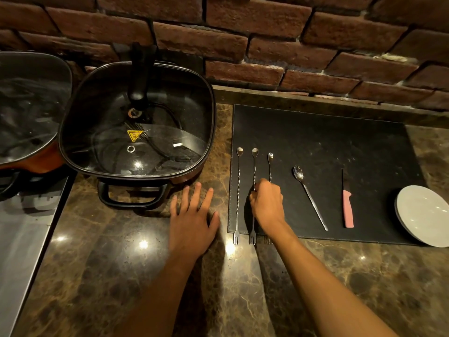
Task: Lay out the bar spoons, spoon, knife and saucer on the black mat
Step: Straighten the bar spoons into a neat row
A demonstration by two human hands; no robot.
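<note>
A black mat (328,142) lies on the marble counter. Three twisted bar spoons lie side by side at its left: the left one (238,190), the middle one (254,166) and the right one (270,164), fork ends poking past the mat's near edge. My right hand (267,205) is closed over the right bar spoon's shaft, touching the middle one. A spoon (309,195) lies right of them, then a pink-handled knife (347,205). A white saucer (425,215) rests on the mat's right edge. My left hand (192,220) lies flat on the counter, fingers spread.
An electric pot with a glass lid (136,122) stands left of the mat, its handle toward me. A second lidded pan (26,108) sits at the far left. A brick wall (267,45) runs behind. Marble counter (218,288) stretches in front.
</note>
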